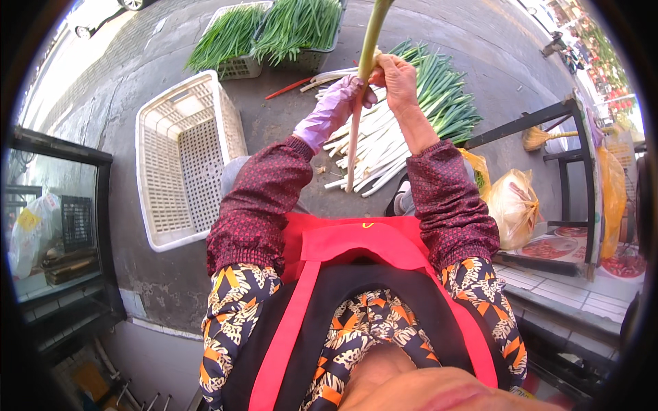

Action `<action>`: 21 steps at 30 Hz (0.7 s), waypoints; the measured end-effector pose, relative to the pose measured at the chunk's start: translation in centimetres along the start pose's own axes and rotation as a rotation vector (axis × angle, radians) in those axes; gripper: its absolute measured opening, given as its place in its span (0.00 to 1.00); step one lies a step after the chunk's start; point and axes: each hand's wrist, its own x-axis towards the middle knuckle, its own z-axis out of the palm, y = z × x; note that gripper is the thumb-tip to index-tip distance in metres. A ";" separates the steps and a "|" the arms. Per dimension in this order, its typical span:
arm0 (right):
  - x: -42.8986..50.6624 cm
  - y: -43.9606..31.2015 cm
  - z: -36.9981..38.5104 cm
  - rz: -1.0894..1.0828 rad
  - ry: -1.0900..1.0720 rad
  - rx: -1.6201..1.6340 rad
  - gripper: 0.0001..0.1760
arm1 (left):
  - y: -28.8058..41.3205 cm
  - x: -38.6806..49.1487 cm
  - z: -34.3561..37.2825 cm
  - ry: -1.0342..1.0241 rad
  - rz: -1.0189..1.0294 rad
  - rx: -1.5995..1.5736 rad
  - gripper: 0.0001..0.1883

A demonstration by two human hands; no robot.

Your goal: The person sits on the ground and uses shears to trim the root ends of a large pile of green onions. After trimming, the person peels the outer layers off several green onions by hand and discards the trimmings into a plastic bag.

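My left hand (344, 100), in a thin pale purple glove, grips a long stalk (368, 51) that looks like celery or a similar stem vegetable, green above and pinkish-brown below. My right hand (398, 77) is bare, its fingers bent and pinching at the stalk's side just above the glove. The stalk hangs nearly upright; its top runs out of view. Below and behind the hands, a large pile of long green onions (437, 97) lies on the pavement, white ends towards me, green leaves away. A red strip-like object (289, 88) lies left of the pile.
An open white plastic crate (222, 123) stands at the left. Two crates of green leafy stalks (231, 38) are beyond it. At the right are a filled plastic bag (514, 205), a black metal frame (519, 123) and a straw broom (535, 137). A glass-sided cabinet (107, 159) stands far left.
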 end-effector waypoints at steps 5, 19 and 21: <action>1.1 0.9 -0.2 0.305 0.029 0.402 0.11 | 0.7 1.1 0.6 0.057 -0.110 -0.247 0.30; 1.8 4.2 2.1 0.330 0.108 0.494 0.05 | 5.9 2.1 0.4 0.379 0.302 0.164 0.16; 2.2 4.6 0.9 0.508 0.007 0.815 0.09 | 7.0 2.1 -0.4 0.339 0.485 0.125 0.16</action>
